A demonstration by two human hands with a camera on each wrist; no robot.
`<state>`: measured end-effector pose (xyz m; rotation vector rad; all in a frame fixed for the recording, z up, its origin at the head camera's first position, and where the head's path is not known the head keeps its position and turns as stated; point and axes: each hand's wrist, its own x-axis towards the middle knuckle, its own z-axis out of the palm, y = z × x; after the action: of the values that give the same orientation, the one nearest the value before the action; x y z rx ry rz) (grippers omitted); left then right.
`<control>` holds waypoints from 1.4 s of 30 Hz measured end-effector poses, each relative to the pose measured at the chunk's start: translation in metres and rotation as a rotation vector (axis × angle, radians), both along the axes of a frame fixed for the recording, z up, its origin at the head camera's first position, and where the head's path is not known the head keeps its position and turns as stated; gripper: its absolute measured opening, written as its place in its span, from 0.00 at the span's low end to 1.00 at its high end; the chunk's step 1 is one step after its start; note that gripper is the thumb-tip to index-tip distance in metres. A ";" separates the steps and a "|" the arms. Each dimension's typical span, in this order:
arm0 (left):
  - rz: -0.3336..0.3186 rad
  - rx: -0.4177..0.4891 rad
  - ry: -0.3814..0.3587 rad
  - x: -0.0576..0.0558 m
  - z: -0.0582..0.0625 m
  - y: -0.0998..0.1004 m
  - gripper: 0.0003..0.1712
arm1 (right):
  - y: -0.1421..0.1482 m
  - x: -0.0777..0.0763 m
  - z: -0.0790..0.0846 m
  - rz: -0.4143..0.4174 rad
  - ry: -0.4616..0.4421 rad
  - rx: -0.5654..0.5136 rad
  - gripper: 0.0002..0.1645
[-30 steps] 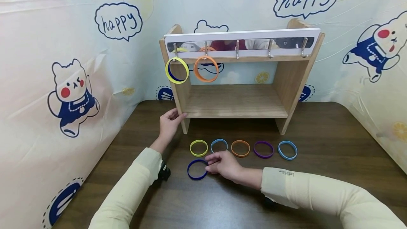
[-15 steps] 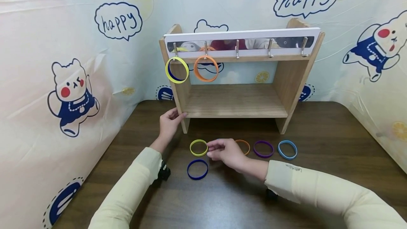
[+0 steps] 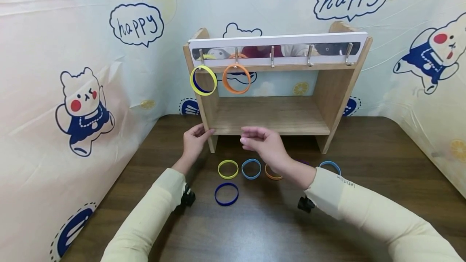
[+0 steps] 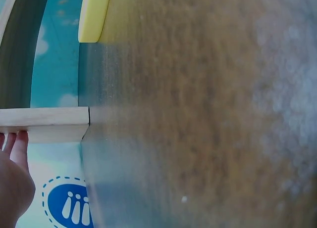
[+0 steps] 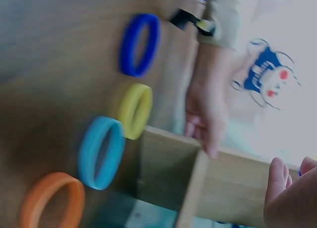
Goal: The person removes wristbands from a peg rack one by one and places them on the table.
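At the lower left of the wooden rack (image 3: 267, 114), my left hand (image 3: 194, 144) holds the side panel, its thumb at the front edge and fingers against the outer face. My right hand (image 3: 267, 146) is raised in front of the shelf board, holding nothing, fingers loosely bent. Below it on the table lie a yellow wristband (image 3: 219, 169), a light blue wristband (image 3: 242, 170) and an orange wristband (image 3: 273, 178), with a dark blue wristband (image 3: 226, 204) nearer the front. The right forearm partly hides a purple wristband (image 3: 303, 161) and another light blue wristband (image 3: 331, 162).
A white-edged strip (image 3: 251, 62) with several metal hooks crosses the rack's top. A yellow wristband (image 3: 191, 80) with dark blue inside hangs on its leftmost hook; an orange wristband (image 3: 224, 79) hangs on the second. A printed cloth (image 3: 145, 72) stands behind the table (image 3: 255, 229).
My right hand has moved up and away from beside the dark blue wristband, passing over the light blue one, to the front of the shelf. The wristbands and left hand have stayed put.
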<state>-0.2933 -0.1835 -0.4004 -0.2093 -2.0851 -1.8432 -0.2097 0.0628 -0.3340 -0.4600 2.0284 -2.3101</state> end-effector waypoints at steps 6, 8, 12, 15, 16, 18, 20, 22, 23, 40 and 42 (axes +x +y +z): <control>-0.010 0.014 -0.005 -0.001 -0.001 -0.001 0.20 | 0.003 -0.008 0.026 -0.045 0.075 -0.125 0.18; -0.014 0.012 -0.006 -0.001 -0.001 -0.001 0.20 | 0.004 -0.011 0.034 -0.057 0.102 -0.163 0.17; -0.017 0.005 -0.009 -0.001 0.000 -0.001 0.20 | 0.006 -0.016 0.047 -0.078 0.132 -0.224 0.16; -0.020 0.002 -0.008 -0.001 0.000 -0.001 0.20 | 0.006 -0.020 0.055 -0.098 0.143 -0.244 0.15; -0.020 0.002 -0.006 -0.001 0.000 -0.001 0.20 | 0.005 -0.021 0.057 -0.103 0.146 -0.248 0.15; -0.018 0.001 -0.003 -0.001 0.000 -0.001 0.21 | 0.005 -0.023 0.059 -0.107 0.150 -0.257 0.15; -0.019 0.003 0.002 -0.001 0.000 -0.001 0.21 | 0.004 -0.026 0.061 -0.106 0.150 -0.264 0.15; -0.020 0.007 0.002 -0.001 -0.001 -0.001 0.21 | 0.002 -0.027 0.062 -0.105 0.147 -0.266 0.16; -0.022 0.009 0.002 -0.001 -0.001 -0.001 0.21 | 0.001 -0.028 0.063 -0.105 0.144 -0.265 0.16; -0.026 0.009 -0.003 0.000 -0.001 -0.001 0.21 | -0.011 -0.046 0.070 -0.158 0.060 -0.296 0.18; -0.027 0.008 -0.003 0.000 -0.001 -0.001 0.21 | -0.011 -0.047 0.071 -0.165 0.048 -0.293 0.18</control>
<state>-0.2936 -0.1842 -0.4011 -0.2342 -2.0865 -1.8681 -0.2563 0.0517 -0.2634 -0.3721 1.8144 -2.7376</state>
